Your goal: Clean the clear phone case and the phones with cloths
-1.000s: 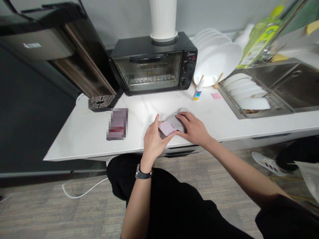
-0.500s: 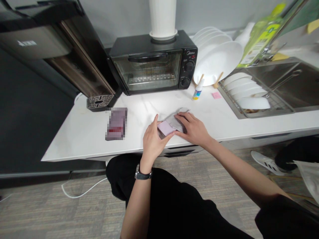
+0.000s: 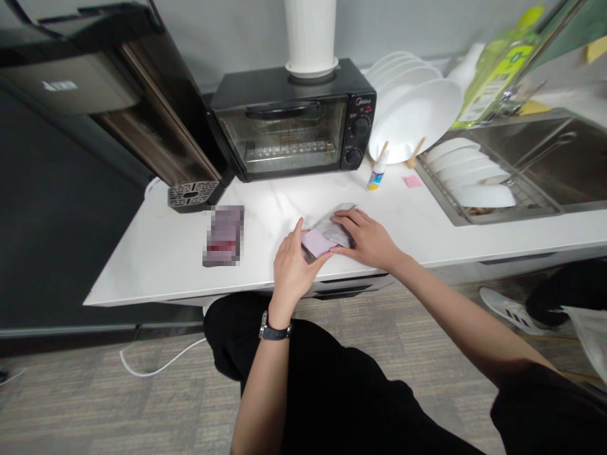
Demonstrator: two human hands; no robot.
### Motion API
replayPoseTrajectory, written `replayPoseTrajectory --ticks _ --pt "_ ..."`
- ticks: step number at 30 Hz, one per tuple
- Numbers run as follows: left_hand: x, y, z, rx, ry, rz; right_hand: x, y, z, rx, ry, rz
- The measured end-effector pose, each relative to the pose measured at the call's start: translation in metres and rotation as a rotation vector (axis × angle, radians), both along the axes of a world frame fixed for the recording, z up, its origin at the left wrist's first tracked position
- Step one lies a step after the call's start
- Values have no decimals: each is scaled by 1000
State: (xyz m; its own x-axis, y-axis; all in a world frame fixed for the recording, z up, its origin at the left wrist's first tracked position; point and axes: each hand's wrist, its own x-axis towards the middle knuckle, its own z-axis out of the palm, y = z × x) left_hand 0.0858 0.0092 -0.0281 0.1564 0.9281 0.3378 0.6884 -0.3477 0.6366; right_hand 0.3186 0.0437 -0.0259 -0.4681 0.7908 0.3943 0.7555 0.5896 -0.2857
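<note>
Both hands were down at the front edge of the white counter (image 3: 156, 265), working on a small bundle. The left hand (image 3: 293, 268) pinched a little pale pink square (image 3: 317, 242), maybe a pad or a folded cloth, with thumb on one side and fingertips curled in from the other. The right hand (image 3: 368, 239) lay flat with fingers spread loosely, pressing down on a crumpled grey wrapper (image 3: 334, 225) that the pink piece poked out of. My read: the pink thing was partly out of (or partly into) the grey wrapper, one corner free and the rest tucked under, so the job looked about halfway, and I couldn't tell which way it was going. As for writing, not much was readable. The black toaster oven (image 3: 289, 123) near the back edge had a small logo above its knobs that looked like "Midea", but it was tiny. The small bottle (image 3: 377, 175) had a blue and yellow label too small to read, the green bottle (image 3: 497, 69) by the sink (image 3: 564, 158) had unreadable print, and a flat blurred-out item (image 3: 224, 235) sat toward the left side of the counter. White plates (image 3: 417, 114) leaned beside the oven.
</note>
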Motion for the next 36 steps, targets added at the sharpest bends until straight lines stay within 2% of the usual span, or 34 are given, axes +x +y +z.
replayPoseTrajectory --ticks 7,15,17,21,24,26,31,36 --pt "-1 0 2 -10 -5 -11 -2 -8 0 64 -10 -116" --pt "-3 -1 3 -43 -55 -16 -6 -19 4 47 -13 -147" --pt "-4 -1 3 -61 -62 -26 -11 -29 5 40 -1 -97" --pt "-6 0 3 -69 -45 -64 -29 -51 5 8 60 132" --pt "-7 1 1 -69 -30 -60 -38 -51 4 6 28 209" --pt "-6 1 -1 -67 -13 -42 -35 -42 2 26 -9 168" --pt "-3 1 1 -58 -23 -11 -10 -16 -3 51 -43 -61" --pt "-2 -1 5 -68 -27 -33 -4 -28 -1 30 -43 -77"
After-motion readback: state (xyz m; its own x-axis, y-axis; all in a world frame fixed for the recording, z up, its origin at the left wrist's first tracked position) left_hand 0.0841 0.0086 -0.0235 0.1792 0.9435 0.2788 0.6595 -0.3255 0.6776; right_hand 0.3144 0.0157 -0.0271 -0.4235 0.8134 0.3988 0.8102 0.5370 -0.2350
